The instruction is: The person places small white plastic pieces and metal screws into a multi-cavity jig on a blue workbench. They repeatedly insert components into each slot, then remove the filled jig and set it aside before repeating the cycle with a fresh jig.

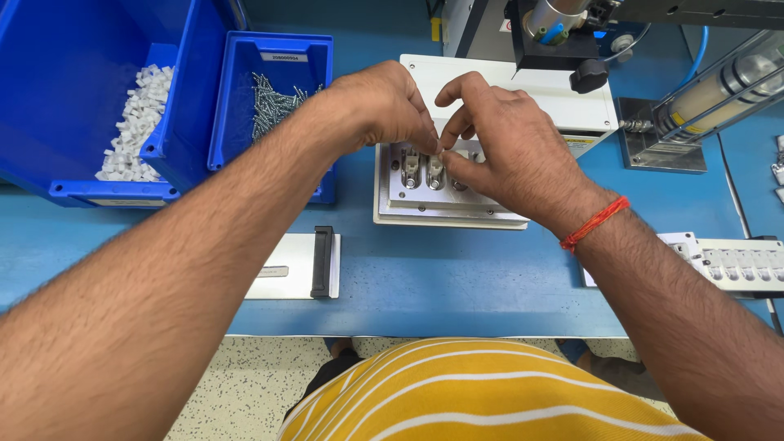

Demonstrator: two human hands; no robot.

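Note:
A metal fixture plate (425, 196) on a white base sits in the middle of the blue bench, with small silvery parts seated in its slots. My left hand (384, 104) reaches over from the left, fingertips pinched together right above those slots. My right hand (506, 147) comes from the right, thumb and forefinger meeting the left fingertips over the same spot. A tiny part seems pinched between the fingers, but it is too small to tell what. A red thread circles my right wrist.
Two blue bins stand at the left: a large one with small white plastic pieces (135, 122) and a smaller one with screws (278, 102). A white press machine (555, 90) rises behind the fixture. A white plate with a black handle (322, 261) lies near the front edge, a white slotted tray (735, 263) at right.

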